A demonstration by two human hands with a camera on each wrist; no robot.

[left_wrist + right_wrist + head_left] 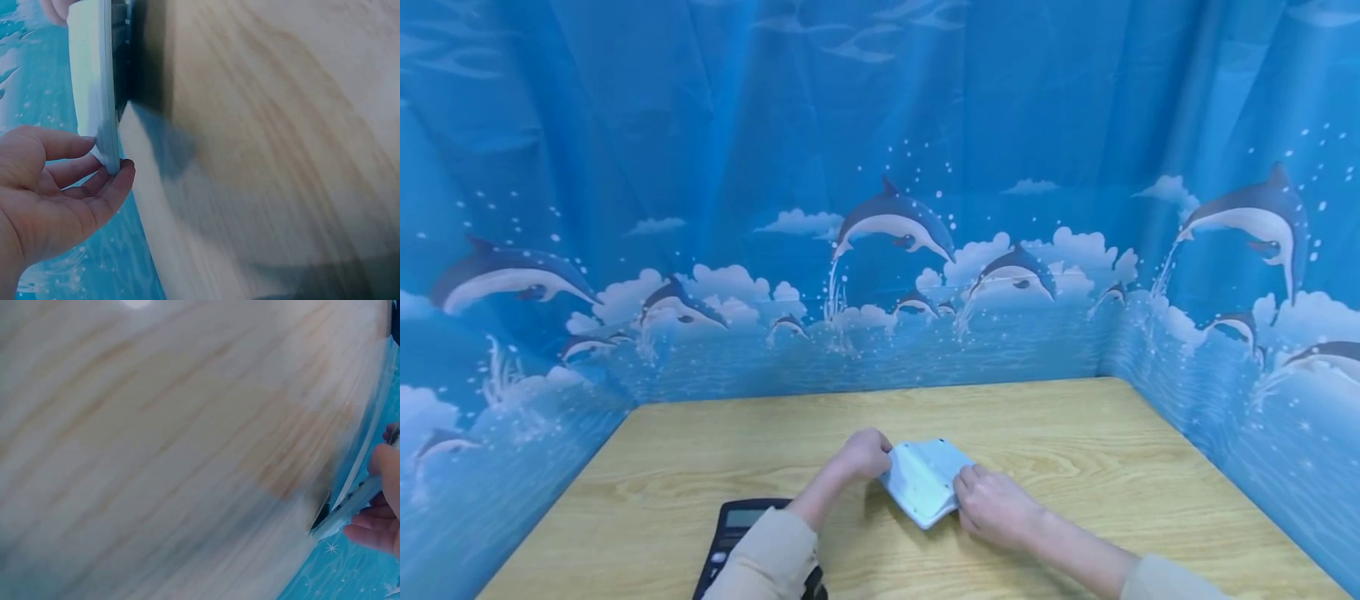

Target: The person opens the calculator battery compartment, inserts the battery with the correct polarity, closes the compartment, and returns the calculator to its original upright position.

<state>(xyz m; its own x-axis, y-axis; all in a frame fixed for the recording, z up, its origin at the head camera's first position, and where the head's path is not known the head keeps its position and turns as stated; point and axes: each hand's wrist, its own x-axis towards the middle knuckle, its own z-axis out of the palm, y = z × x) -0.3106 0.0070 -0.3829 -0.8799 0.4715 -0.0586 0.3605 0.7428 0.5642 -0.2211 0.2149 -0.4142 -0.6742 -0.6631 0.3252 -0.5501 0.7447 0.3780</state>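
Both hands hold a white calculator (pixel 922 477) tilted above the table, its pale back with small dark dots at the corners turned to the head view. At its left edge my left hand (pixel 863 454) pinches a corner; in the left wrist view the thumb and fingers of that hand (pixel 62 194) take the calculator (pixel 92 75) from both sides, with key-like bumps along its far face. My right hand (pixel 996 504) grips the opposite edge. Only part of the right hand (pixel 382 515) shows in the right wrist view, its fingers around the edge.
A black calculator (pixel 727 533) lies at the table's near left, partly covered by the left forearm and sleeve. The wood-grain table (pixel 1037 417) is bordered at the back and sides by a blue dolphin-print curtain (pixel 775 167).
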